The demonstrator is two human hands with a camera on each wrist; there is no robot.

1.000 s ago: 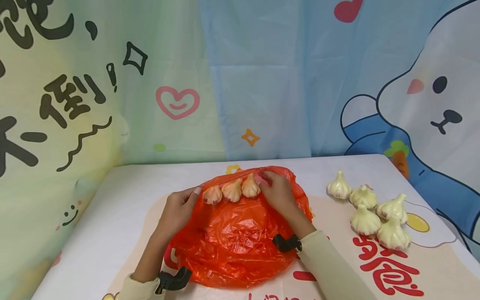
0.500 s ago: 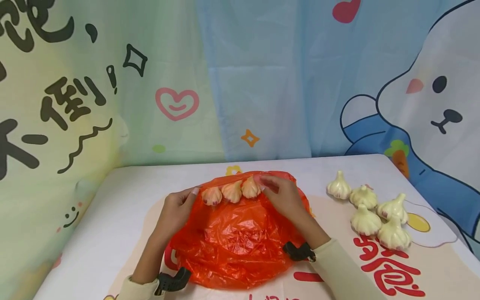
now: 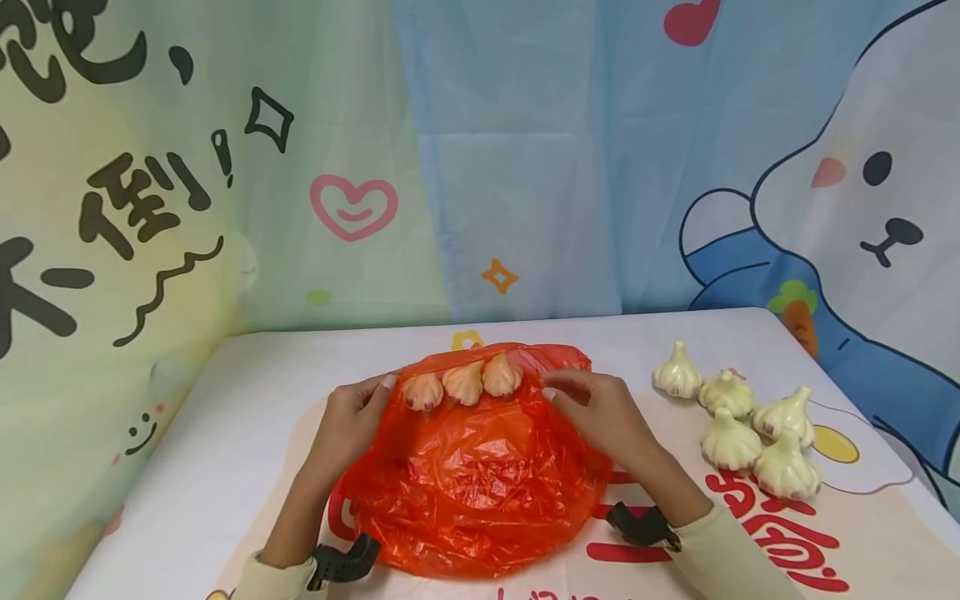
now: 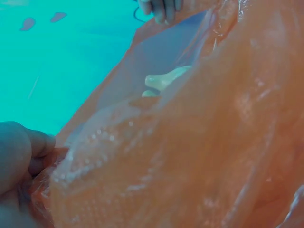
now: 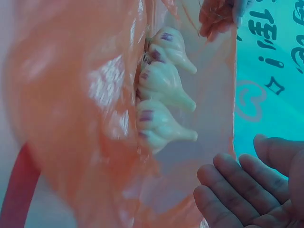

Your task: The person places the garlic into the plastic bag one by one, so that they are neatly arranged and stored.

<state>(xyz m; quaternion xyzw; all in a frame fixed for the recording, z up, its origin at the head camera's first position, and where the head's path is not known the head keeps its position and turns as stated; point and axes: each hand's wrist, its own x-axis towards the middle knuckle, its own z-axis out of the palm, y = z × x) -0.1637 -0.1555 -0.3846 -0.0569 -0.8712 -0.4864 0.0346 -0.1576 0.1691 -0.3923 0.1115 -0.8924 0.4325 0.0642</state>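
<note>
Three garlic bulbs (image 3: 462,382) lie in a row inside the mouth of a red plastic bag (image 3: 480,467), seen also in the right wrist view as pale bulbs (image 5: 164,85) with purple marks. My left hand (image 3: 352,425) pinches the bag's left edge between thumb and fingers; the left wrist view shows these fingers (image 4: 40,145) on the film. At the bag's right side, my right hand (image 3: 603,412) is beside the opening, and in the right wrist view its palm and spread fingers (image 5: 237,183) hold nothing. Whether its fingertips touch the film, I cannot tell.
Several pale garlic bulbs (image 3: 730,440) sit in a group on the right of the printed table cover (image 3: 270,375). A patterned curtain (image 3: 525,167) hangs behind the table. Each wrist wears a black camera mount.
My right hand has moved right and toward me, away from the rightmost bulb in the bag. The left hand still holds the bag's edge, and the three bulbs have hardly moved.
</note>
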